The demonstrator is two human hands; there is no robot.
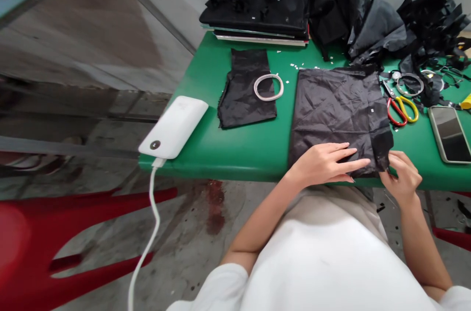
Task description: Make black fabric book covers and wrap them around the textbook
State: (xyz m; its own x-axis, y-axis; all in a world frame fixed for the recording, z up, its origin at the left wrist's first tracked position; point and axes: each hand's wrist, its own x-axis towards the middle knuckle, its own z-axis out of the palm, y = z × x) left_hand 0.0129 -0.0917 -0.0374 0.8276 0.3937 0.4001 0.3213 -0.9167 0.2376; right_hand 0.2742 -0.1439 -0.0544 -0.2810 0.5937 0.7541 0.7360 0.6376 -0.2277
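Observation:
A large piece of wrinkled black fabric [336, 110] lies on the green table [253, 146] in front of me. My left hand [327, 161] rests flat on its near edge, fingers stretched out to the right. My right hand [403, 176] pinches the fabric's near right corner at the table's front edge. A smaller black fabric piece [245, 90] lies further left with a white tape ring [268, 87] partly on it.
A white power bank [174, 127] with a cable sits on the table's left corner. Red and yellow scissors [401, 109], a phone [451, 133] and tape rolls lie at the right. Stacked black fabric [257, 7] and loose scraps fill the back. A red chair [55, 242] stands below left.

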